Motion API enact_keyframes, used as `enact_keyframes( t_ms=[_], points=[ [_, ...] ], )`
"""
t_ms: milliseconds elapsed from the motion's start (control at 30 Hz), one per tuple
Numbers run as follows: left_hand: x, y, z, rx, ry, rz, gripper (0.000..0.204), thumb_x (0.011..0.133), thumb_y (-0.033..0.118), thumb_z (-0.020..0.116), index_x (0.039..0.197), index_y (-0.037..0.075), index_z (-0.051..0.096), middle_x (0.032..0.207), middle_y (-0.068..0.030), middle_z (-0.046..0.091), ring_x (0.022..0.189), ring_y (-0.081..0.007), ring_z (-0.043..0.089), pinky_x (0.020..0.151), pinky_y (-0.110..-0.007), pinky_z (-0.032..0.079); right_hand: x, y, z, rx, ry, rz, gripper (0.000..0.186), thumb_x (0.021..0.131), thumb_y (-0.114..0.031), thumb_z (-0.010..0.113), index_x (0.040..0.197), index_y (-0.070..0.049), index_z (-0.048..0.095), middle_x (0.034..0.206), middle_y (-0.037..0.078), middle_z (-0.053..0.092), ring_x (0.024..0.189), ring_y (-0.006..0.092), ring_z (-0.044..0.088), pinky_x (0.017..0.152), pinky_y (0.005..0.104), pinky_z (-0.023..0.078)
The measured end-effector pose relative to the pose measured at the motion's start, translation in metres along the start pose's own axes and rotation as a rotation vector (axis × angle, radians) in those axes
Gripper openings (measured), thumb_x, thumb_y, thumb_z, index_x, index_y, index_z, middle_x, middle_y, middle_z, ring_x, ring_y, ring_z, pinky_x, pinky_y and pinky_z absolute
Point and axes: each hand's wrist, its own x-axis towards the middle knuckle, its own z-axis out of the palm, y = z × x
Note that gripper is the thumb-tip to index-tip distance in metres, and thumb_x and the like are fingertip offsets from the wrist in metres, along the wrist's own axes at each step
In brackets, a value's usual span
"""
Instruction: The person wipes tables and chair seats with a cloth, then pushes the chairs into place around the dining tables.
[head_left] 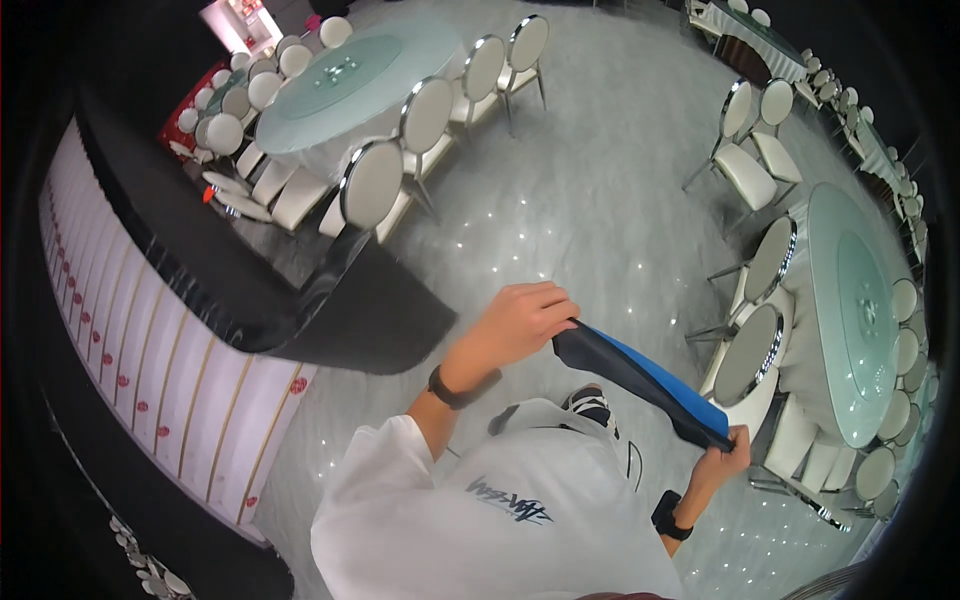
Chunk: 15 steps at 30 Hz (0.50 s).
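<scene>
Head view: A black counter end [380, 310] stands left of the left hand's [530, 315] fingers. One round table [290, 130] with four near-side chairs [427, 115] lies beyond them; a second table [822, 260] and two close chairs [750, 355] stand beyond the right hand's [728, 455] fingers. Both hands' fingers pinch one blue-and-black cloth [645, 380], stretched between them. Its long axis slants from the left fingers rightward and bodyward.

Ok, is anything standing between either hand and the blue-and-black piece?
Nothing visible: the left hand and right hand grip the blue-and-black piece directly, one at each end.
</scene>
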Motion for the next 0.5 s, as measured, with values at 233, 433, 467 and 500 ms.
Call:
enact_keyframes(
  t_ms=[233, 433, 467, 500],
  points=[
    [0.152, -0.125, 0.065, -0.007, 0.081, 0.006, 0.015, 0.083, 0.018, 0.079, 0.09, 0.01, 0.068, 0.083, -0.0038, 0.064, 0.069, -0.0269, 0.063, 0.06, -0.037, 0.049, 0.145, 0.052, 0.128, -0.052, 0.005, 0.125, 0.01, 0.075, 0.007, 0.051, 0.078, 0.0, 0.045, 0.07, 0.008, 0.044, 0.069, 0.0189, 0.041, 0.064, 0.032, 0.038],
    [0.243, -0.242, 0.085, 0.161, 0.031, -0.252, 0.019, 0.086, 0.02, 0.079, 0.088, 0.008, 0.064, 0.079, -0.0063, 0.062, 0.068, -0.0303, 0.061, 0.058, -0.039, 0.047, 0.33, 0.043, 0.256, -0.338, -0.427, -0.173, 0.019, 0.069, 0.006, 0.065, 0.087, 0.004, 0.058, 0.08, 0.022, 0.061, 0.076, 0.0409, 0.058, 0.074, 0.044, 0.046],
    [0.26, -0.255, 0.077, 0.163, -0.016, -0.318, 0.02, 0.086, 0.019, 0.079, 0.088, 0.007, 0.064, 0.077, -0.0068, 0.061, 0.068, -0.029, 0.062, 0.058, -0.038, 0.047, 0.368, 0.028, 0.278, -0.302, -0.586, -0.262, 0.021, 0.067, 0.002, 0.074, 0.083, 0.003, 0.059, 0.075, 0.019, 0.06, 0.071, 0.0364, 0.057, 0.069, 0.0418, 0.046],
    [0.28, -0.267, 0.071, 0.164, -0.056, -0.382, 0.021, 0.087, 0.018, 0.08, 0.088, 0.006, 0.063, 0.075, -0.0073, 0.059, 0.067, -0.0276, 0.063, 0.058, -0.038, 0.047, 0.409, 0.017, 0.299, -0.266, -0.741, -0.357, 0.027, 0.065, -0.001, 0.082, 0.079, 0.003, 0.06, 0.069, 0.015, 0.059, 0.065, 0.0319, 0.055, 0.064, 0.0396, 0.045]
  ],
)
